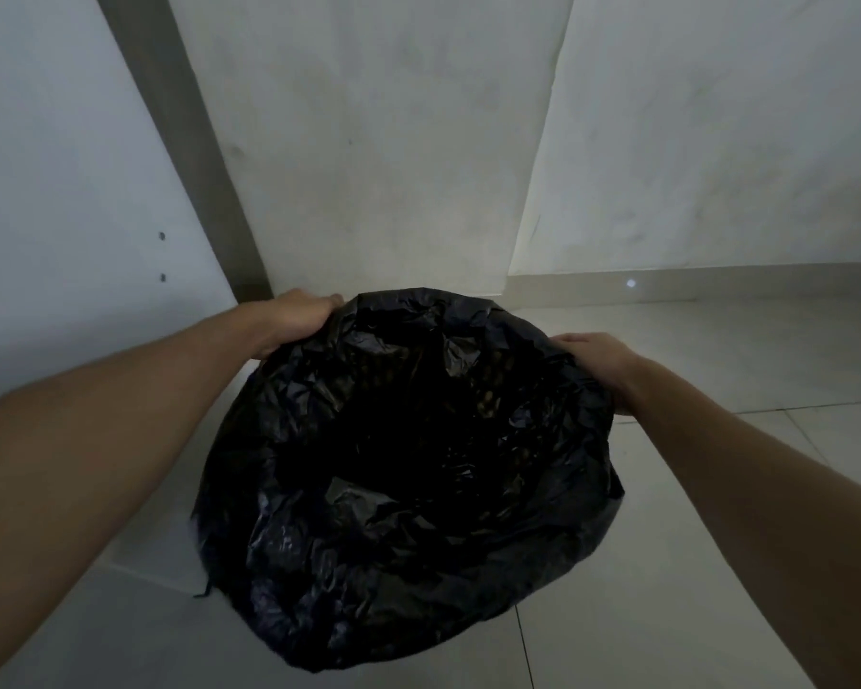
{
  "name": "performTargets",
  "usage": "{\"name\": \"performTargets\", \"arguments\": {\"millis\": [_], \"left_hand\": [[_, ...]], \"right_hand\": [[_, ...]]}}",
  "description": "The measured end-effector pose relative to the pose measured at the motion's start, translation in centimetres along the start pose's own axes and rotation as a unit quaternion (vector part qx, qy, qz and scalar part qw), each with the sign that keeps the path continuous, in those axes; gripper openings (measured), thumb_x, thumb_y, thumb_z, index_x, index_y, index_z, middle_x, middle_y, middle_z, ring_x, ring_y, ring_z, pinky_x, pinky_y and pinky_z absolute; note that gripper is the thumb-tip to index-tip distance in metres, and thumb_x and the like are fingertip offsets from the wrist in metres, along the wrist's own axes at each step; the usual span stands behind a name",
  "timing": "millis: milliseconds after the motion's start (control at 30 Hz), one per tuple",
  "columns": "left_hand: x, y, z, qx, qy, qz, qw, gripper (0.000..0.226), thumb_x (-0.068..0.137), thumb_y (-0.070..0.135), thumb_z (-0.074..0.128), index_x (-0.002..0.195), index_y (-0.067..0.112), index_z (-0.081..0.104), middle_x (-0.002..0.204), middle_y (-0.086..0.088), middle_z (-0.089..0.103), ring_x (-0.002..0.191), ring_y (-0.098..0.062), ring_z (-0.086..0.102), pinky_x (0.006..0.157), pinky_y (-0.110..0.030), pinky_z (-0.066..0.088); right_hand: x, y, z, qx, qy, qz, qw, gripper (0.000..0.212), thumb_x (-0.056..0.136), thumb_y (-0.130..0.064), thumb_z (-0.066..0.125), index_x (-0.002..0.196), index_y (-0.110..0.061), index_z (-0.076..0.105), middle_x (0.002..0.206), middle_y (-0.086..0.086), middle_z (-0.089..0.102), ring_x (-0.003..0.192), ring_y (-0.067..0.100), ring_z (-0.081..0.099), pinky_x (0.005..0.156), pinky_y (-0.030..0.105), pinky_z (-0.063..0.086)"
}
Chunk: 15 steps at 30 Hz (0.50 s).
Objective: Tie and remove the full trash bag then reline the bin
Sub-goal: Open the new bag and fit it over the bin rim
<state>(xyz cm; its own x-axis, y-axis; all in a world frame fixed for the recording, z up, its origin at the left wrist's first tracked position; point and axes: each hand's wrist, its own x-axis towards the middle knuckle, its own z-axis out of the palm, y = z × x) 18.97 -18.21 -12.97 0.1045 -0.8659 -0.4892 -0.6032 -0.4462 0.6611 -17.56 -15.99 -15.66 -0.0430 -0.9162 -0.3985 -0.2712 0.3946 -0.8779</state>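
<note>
Black crinkled plastic bag (408,489) gapes open; left hand (302,315) and right hand (598,358) curl round its edge. Relining seems underway; next, stretch that edge down.

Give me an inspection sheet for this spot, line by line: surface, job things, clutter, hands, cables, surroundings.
Surface: pale tiled floor with thin dark grout lines.
Job's things: crinkled black plastic trash bag, mouth spread wide and untied; the inside is too dark to judge; the bin under it is hidden.
Clutter: nothing seen.
Hands: left hand grips the bag's far-left rim; right hand grips its right rim, fingers curled over the plastic.
Cables: nothing seen.
Surroundings: white walls meeting in a corner behind the bag, a grey vertical strip on the left, a pale skirting board along the right wall.
</note>
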Motion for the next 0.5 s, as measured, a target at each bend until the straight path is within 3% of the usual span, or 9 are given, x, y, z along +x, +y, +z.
{"name": "performTargets", "arguments": {"millis": [100, 167, 267, 300, 400, 500], "left_hand": [[-1.6, 0.1, -0.1, 0.067, 0.078, 0.068, 0.992, 0.052, 0.102, 0.05, 0.037, 0.113, 0.009, 0.067, 0.128, -0.013, 0.061, 0.114, -0.028, 0.057, 0.088, -0.029, 0.039], [-2.3, -0.2, -0.1, 0.065, 0.067, 0.081, 0.992, 0.045, 0.103, 0.048, 0.037, 0.109, 0.014, 0.066, 0.125, -0.01, 0.062, 0.109, -0.024, 0.056, 0.086, -0.027, 0.038], [-3.7, -1.2, -0.1, 0.059, 0.039, 0.095, 0.993, 0.044, 0.104, 0.046, 0.034, 0.128, 0.023, 0.063, 0.139, -0.003, 0.056, 0.12, -0.02, 0.052, 0.096, -0.027, 0.038], [-4.5, -1.7, -0.2, 0.056, 0.04, 0.098, 0.993, 0.046, 0.104, 0.048, 0.033, 0.135, 0.027, 0.06, 0.144, -0.001, 0.052, 0.126, -0.02, 0.049, 0.101, -0.028, 0.036], [-6.7, -3.4, -0.7, 0.048, 0.02, 0.104, 0.993, 0.048, 0.103, 0.054, 0.028, 0.141, 0.039, 0.052, 0.147, 0.01, 0.045, 0.13, -0.013, 0.043, 0.104, -0.029, 0.032], [-8.3, -5.8, -0.6, 0.037, 0.018, 0.087, 0.995, 0.048, 0.103, 0.054, 0.028, 0.139, 0.033, 0.053, 0.148, 0.003, 0.046, 0.126, -0.017, 0.045, 0.101, -0.029, 0.032]], "right_hand": [[-1.2, 0.4, 0.2, 0.025, 0.011, 0.023, 0.999, 0.008, 0.088, -0.01, 0.069, 0.088, -0.006, 0.076, 0.075, 0.008, 0.076, 0.063, 0.018, 0.071, 0.052, 0.023, 0.055], [-2.1, 0.6, 0.3, 0.05, 0.017, 0.045, 0.998, 0.011, 0.086, -0.011, 0.071, 0.085, 0.0, 0.073, 0.07, 0.008, 0.074, 0.057, 0.018, 0.069, 0.05, 0.024, 0.052], [-3.2, 1.1, 0.4, 0.087, 0.006, 0.069, 0.994, 0.025, 0.091, -0.017, 0.065, 0.101, 0.006, 0.069, 0.095, 0.016, 0.071, 0.082, 0.027, 0.068, 0.073, 0.036, 0.053], [-3.8, 1.2, 0.5, 0.096, -0.003, 0.07, 0.993, 0.026, 0.093, -0.018, 0.061, 0.104, 0.005, 0.068, 0.1, 0.017, 0.071, 0.085, 0.028, 0.069, 0.074, 0.036, 0.054], [-5.2, 1.5, 0.8, 0.128, -0.011, 0.076, 0.989, 0.027, 0.097, -0.018, 0.057, 0.104, 0.005, 0.068, 0.094, 0.016, 0.074, 0.078, 0.028, 0.072, 0.067, 0.034, 0.058], [-6.8, 1.5, 1.0, 0.143, 0.021, 0.065, 0.987, 0.023, 0.098, -0.019, 0.057, 0.101, 0.001, 0.067, 0.081, 0.01, 0.071, 0.066, 0.022, 0.068, 0.056, 0.028, 0.055]]}}
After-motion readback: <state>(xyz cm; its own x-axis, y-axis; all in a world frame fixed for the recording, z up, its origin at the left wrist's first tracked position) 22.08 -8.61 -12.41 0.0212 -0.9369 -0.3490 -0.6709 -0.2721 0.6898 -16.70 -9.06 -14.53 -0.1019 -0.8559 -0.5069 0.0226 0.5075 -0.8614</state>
